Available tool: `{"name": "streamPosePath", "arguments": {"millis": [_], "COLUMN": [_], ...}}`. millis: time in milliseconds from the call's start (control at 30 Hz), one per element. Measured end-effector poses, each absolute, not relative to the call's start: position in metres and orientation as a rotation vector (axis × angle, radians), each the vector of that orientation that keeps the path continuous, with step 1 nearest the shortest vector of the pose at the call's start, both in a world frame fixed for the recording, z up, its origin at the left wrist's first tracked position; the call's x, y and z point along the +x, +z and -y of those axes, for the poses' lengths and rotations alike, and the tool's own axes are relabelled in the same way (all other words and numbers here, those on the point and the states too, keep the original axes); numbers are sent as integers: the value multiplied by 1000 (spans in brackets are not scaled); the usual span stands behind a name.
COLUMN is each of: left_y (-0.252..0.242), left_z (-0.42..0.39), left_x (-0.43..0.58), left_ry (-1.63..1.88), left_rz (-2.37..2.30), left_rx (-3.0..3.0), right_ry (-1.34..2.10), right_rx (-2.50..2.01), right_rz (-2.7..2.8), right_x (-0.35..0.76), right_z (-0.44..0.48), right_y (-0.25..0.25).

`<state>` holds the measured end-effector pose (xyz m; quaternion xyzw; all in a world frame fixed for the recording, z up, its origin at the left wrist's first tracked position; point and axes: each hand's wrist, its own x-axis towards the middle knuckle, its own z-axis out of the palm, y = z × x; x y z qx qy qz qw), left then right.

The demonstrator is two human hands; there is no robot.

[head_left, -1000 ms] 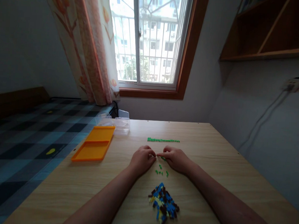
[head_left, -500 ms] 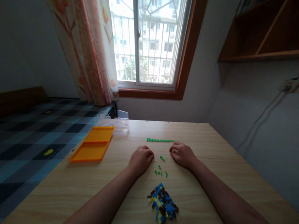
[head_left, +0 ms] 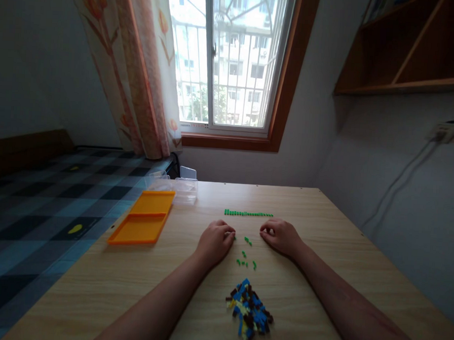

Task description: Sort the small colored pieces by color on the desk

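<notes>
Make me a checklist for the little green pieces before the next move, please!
1. Green row lined up beyond the hands: ok.
2. Loose green pieces apart from the mixed pile: ok.
3. Left hand gripping a piece: cannot tell; a bit of green shows by its fingertips.
4. Right hand without a piece: cannot tell; its fingers are curled.
5. Orange tray away from both hands: ok.

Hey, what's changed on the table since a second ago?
The right hand has drawn away rightward from the left hand, uncovering some loose green pieces. A green speck now shows at the left hand; gripped or not, I can't tell. The left hand, green row, mixed pile and orange tray stayed put.
</notes>
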<state>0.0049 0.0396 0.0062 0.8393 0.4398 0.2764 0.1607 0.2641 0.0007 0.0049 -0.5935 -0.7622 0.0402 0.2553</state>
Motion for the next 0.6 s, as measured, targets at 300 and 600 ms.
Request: {"name": "streamPosePath", "arguments": {"millis": [300,600], "left_y": [10,10], "left_z": [-37,-37], "left_x": [4,5], "left_ry": [770,776], "left_rz": [-1278,-1278], "left_rx": [2376,2377], "right_ry": [128,127], "right_rx": [-1563,-1602], "right_rz": [2031,2033], "right_x": [276,280], "right_z": [-8,-9], "right_y": [-4,-6]}}
